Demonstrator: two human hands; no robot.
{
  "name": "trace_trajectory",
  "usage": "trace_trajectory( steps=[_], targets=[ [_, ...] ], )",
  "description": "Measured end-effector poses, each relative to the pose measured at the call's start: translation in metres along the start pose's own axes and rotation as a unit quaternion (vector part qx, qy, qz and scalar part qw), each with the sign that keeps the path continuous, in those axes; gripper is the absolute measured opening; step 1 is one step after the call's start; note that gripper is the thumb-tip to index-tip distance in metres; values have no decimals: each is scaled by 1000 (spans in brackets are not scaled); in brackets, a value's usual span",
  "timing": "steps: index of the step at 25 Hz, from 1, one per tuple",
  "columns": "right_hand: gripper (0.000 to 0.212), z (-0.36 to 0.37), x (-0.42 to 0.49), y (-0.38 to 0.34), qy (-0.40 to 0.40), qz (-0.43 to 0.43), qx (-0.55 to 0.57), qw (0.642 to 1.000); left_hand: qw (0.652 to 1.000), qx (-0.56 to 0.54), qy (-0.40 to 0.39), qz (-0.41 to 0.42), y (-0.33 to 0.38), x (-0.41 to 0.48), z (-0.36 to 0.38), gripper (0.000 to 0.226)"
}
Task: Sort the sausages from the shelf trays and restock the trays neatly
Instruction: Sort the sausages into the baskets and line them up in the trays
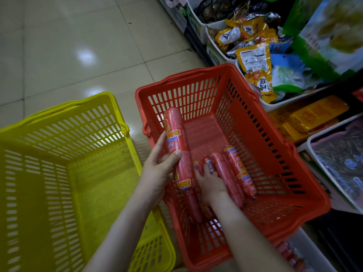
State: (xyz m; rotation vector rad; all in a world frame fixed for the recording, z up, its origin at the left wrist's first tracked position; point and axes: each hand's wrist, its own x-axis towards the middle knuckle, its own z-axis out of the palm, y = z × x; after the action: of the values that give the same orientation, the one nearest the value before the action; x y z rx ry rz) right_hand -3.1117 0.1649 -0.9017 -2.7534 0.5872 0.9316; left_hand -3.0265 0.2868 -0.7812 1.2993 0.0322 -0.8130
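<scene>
Red basket (196, 95) holds several small sausages (236, 169). Over its left rim the left hand (158, 171) grips a long red sausage (176, 134); inside, the right hand (211, 184) rests on the small ones, grip unclear.

Two plastic baskets are parked on the glossy beige floor tiles (78, 46): a yellow basket (64, 138) is set on the left, a red basket (186, 99) just beside it, tucked near the white shelf trays (279, 106).

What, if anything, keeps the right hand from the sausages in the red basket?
Likely nothing, so yes: the right hand is inside the open red basket, fingers on the sausages; the left hand holds a big sausage aside.
</scene>
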Motion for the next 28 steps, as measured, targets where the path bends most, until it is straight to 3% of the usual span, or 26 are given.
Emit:
trace_trajectory(
  steps=[6, 8, 12, 15, 18, 22, 25, 28],
  targets=[
    [107, -2, -6, -2, 11, 20, 110, 994, 1000, 1, 6, 0, 0, 0, 1, 61],
    [103, -14, -13, -1, 66, 21, 162, 984, 1000, 8, 19, -5, 0, 2, 1, 61],
    [83, -64, -65, 19, 250, 35, 245, 936, 999, 20, 47, -3, 11, -14, 16, 61],
    [97, -103, -138, 59, 287, 47, 320, 902, 999, 5, 33, -2, 23, -42, 43, 61],
    [109, -125, -239, 93, 310, 58, 388, 866, 999, 6, -43, 0, 37, -90, 94, 62],
    [112, -133, -395, 117, 339, 142, 397, 841, 982, 2, -190, -2, 51, -194, 182, 65],
    [112, -125, -516, 119, 398, 203, 402, 799, 950, 18, -310, -27, 46, -277, 236, 65],
    [110, -99, -627, 116, 460, 263, 412, 741, 895, 56, -440, -38, 34, -369, 275, 63]
  ],
)
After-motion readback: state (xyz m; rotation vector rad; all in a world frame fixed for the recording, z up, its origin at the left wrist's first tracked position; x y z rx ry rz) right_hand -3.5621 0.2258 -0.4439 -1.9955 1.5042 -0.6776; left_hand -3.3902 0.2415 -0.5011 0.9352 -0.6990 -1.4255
